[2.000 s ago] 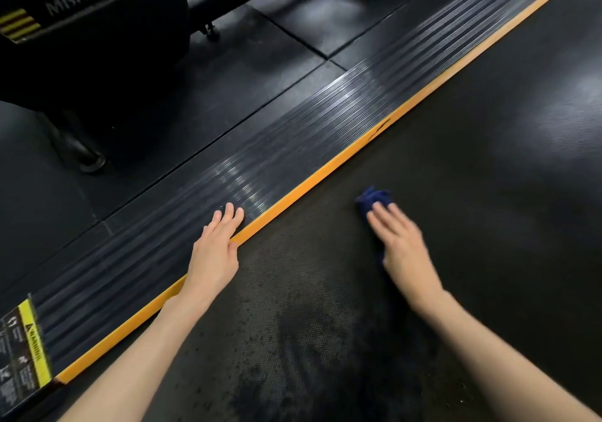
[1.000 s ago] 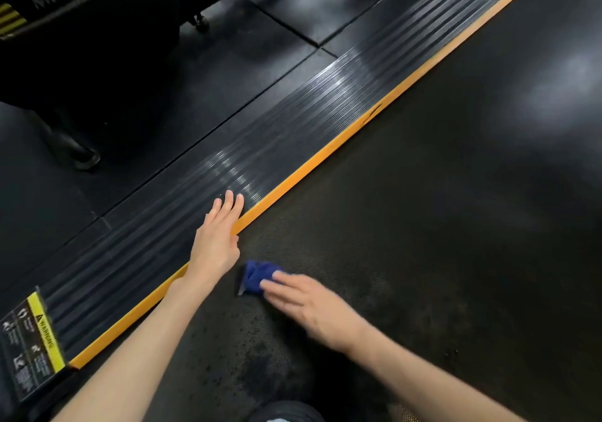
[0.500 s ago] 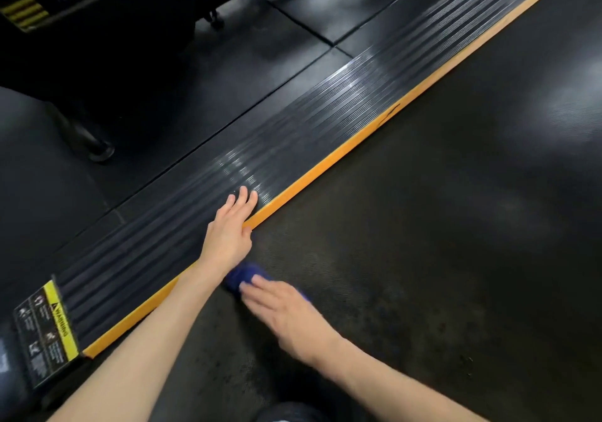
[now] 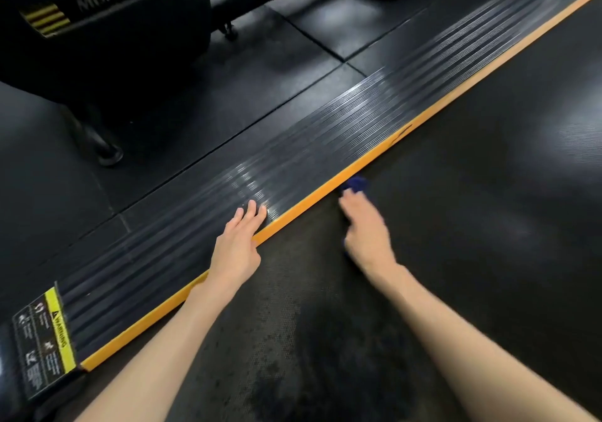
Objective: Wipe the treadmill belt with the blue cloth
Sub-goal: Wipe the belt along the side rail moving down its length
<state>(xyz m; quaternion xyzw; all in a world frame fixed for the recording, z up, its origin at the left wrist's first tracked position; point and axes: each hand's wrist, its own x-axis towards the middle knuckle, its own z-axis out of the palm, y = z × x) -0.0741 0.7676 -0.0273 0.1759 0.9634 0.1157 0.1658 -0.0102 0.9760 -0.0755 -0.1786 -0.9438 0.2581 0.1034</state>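
The left hand [image 4: 239, 245] has its grip spread flat, fingers straight, resting on the black ribbed side rail [image 4: 325, 148] and the orange edge strip [image 4: 299, 211]. The right hand [image 4: 366, 229] is motion-blurred; its grip lies flat, fingers extended, pressing the small crumpled blue cloth [image 4: 356, 183] onto the black textured treadmill belt [image 4: 456, 226]. The blue cloth protrudes past the fingertips, just beside the orange edge strip.

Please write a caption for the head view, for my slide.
Right hand presses the blue cloth on the treadmill belt beside the orange strip; left hand rests on the ribbed rail.
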